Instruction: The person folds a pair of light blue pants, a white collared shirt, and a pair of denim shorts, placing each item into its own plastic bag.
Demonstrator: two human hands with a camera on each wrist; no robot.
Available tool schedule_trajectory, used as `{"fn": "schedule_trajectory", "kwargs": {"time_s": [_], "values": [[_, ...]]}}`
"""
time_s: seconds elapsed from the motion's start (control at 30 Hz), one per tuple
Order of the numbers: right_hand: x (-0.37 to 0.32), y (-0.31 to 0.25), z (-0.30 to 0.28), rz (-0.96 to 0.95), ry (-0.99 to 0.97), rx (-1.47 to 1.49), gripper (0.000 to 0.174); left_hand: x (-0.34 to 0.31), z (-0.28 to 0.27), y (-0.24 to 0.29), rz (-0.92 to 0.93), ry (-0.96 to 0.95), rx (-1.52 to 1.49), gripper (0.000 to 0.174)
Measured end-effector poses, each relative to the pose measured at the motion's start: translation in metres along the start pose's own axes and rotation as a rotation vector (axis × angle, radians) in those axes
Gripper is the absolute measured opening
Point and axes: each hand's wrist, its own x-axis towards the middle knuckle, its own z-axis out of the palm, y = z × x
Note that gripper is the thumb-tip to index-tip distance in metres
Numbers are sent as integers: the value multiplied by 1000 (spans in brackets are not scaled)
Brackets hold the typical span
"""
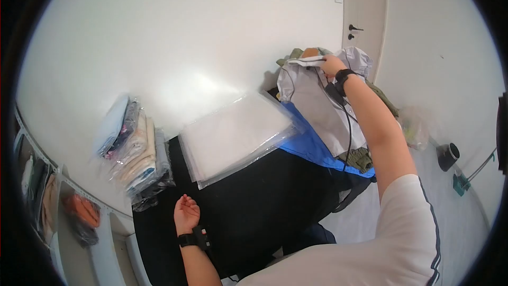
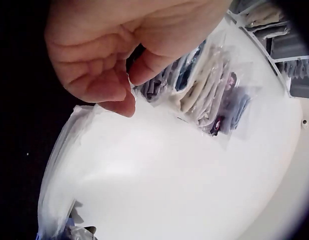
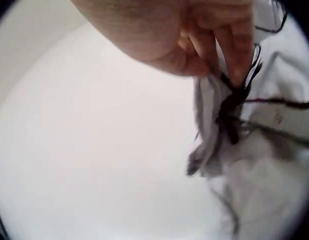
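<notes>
1. Bagged clothes [image 1: 135,151] lean stacked at the left of the table [image 1: 254,201], out of the way.
2. The left hand [image 1: 186,214] rests idle on the table, fingers loosely curled, empty.
3. Flat plastic bags [image 1: 235,135] lie within reach.
4. The right hand [image 1: 332,65] pinches the edge of a pale shirt [image 1: 317,100] atop the far-right pile.

A clothes-packing room: bagged garments [image 1: 135,148] stacked on a black table [image 1: 254,206], shelves [image 1: 63,206] of folded clothing.

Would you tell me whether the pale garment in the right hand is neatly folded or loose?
Loose: the pale garment drapes creased and unfolded below the right hand, which pinches its edge.
</notes>
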Motion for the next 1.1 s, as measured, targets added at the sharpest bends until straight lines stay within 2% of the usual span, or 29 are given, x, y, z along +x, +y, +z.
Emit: {"fn": "schedule_trajectory", "kwargs": {"time_s": [0.03, 0.1, 0.17, 0.23, 0.3, 0.33, 0.4, 0.43, 0.47, 0.5, 0.53, 0.57, 0.6, 0.63, 0.67, 0.7, 0.77, 0.8, 0.83, 0.9, 0.93, 1.0, 1.03, 1.1], "values": [[0, -2, -3, -12, 1, 2, 42, -1, -2, 0, 11, -4, -4, 15], [-15, -22, -15, -109, 540, 102, 34, 1, -2, -1, -1, 8, -7, 14], [-47, -58, -42, -185, 733, 344, 36, -1, -1, -2, -1, 35, -23, 14], [-79, -95, -67, -452, 744, 738, 38, 2, 4, -4, 2, 36, 30, 13], [-106, -128, -88, -720, 617, 942, 44, 2, 12, -8, 14, 16, 61, 13], [-123, -144, -96, -717, 609, 935, 44, -1, 21, -12, 37, -44, 111, 17], [-162, -166, -104, -755, 353, 1046, 48, -12, 40, -21, 57, -89, 149, 24], [-172, -170, -105, -747, 331, 1044, 48, -21, 52, -27, 138, -127, 323, 33], [-180, -174, -104, -761, 214, 1084, 45, -27, 62, -33, 220, -162, 500, 43], [-191, -179, -102, -769, 97, 1127, 43, -31, 68, -39, 253, -259, 653, 49], [-215, -192, -102, -700, 30, 1085, 45, -35, 75, -45, 280, -356, 813, 55], [-228, -197, -99, -689, 11, 1099, 45, -46, 95, -52, 211, -317, 760, 59], [-238, -200, -96, -805, -298, 1235, 42, -57, 113, -62, 214, -336, 785, 68], [-244, -204, -94, -915, -616, 1353, 39, -63, 123, -71, 265, -443, 881, 79], [-252, -225, -84, -696, -359, 1328, 37, -69, 135, -81, 366, -385, 962, 82], [-262, -238, -76, -746, -316, 1377, 36, -71, 144, -87, 461, -324, 1042, 85], [-258, -249, -70, -721, -468, 1397, 35, -62, 154, -80, 677, -266, 1162, 87], [-260, -258, -68, -757, -509, 1410, 37, -59, 156, -74, 680, -150, 1007, 73], [-251, -263, -62, -789, -528, 1417, 38, -61, 153, -58, 682, -140, 1015, 73], [-248, -275, -55, -832, -527, 1480, 38, -69, 148, -19, 737, 203, 1720, 34], [-243, -279, -51, -833, -530, 1495, 38, -72, 152, -12, 740, 213, 1731, 34], [-229, -282, -44, -839, -574, 1600, 37, -84, 170, -2, 948, 135, 818, 41], [-222, -283, -42, -843, -577, 1609, 37, -96, 178, 10, 956, 138, 824, 41], [-211, -282, -38, -912, -572, 1661, 37, -121, 184, 49, 1139, -104, 1199, 40]]}}
